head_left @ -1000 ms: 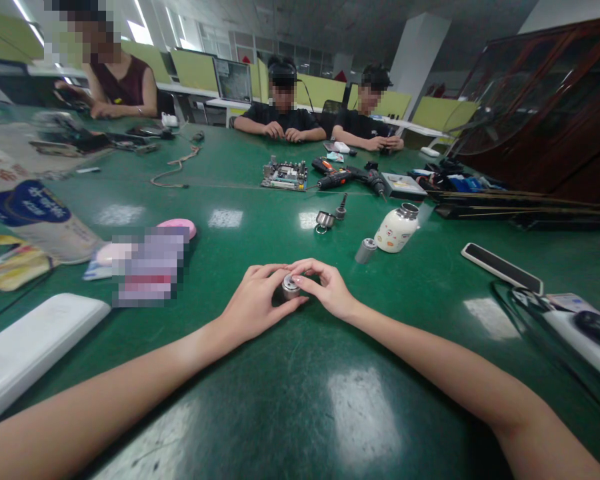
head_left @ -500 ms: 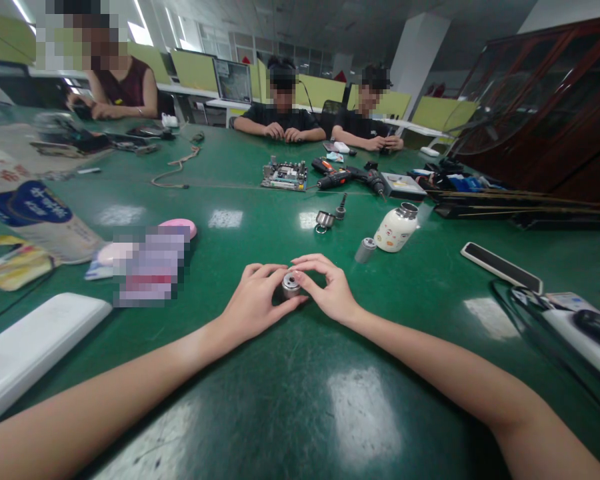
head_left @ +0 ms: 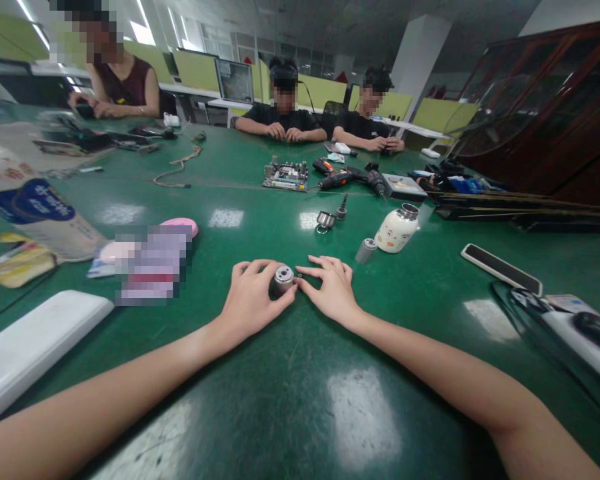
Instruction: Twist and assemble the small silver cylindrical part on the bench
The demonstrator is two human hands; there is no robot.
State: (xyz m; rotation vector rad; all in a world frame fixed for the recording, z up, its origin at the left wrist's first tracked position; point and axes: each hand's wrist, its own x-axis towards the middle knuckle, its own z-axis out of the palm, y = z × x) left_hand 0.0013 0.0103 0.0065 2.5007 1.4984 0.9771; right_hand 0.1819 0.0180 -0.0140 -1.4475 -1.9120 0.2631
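Note:
A short silver metal cylinder (head_left: 284,283) stands upright on the green table, its flat top face showing a dark centre hole and smaller holes. My left hand (head_left: 253,295) wraps its fingers and thumb around it from the left. Just to the right, my right hand (head_left: 330,288) pinches a tiny dark metal piece (head_left: 299,274) between thumb and forefinger, too small to name; its other fingers are stretched out. Another similar metal cylinder (head_left: 367,251) stands farther right, beside a white bottle (head_left: 396,230) with an open metal mouth.
Beyond lie a metal cup-like part (head_left: 325,221), a dark fitting (head_left: 341,208), a circuit board (head_left: 286,176) and power drills (head_left: 336,177). A phone (head_left: 503,268) is at right; a white case (head_left: 40,347) and plastic bag (head_left: 40,213) are at left. Several people (head_left: 280,123) sit across the table.
My right hand has drawn back from the cylinder's top to the right, with a tiny piece now showing at its fingertips. My left hand and the cylinder have shifted slightly left.

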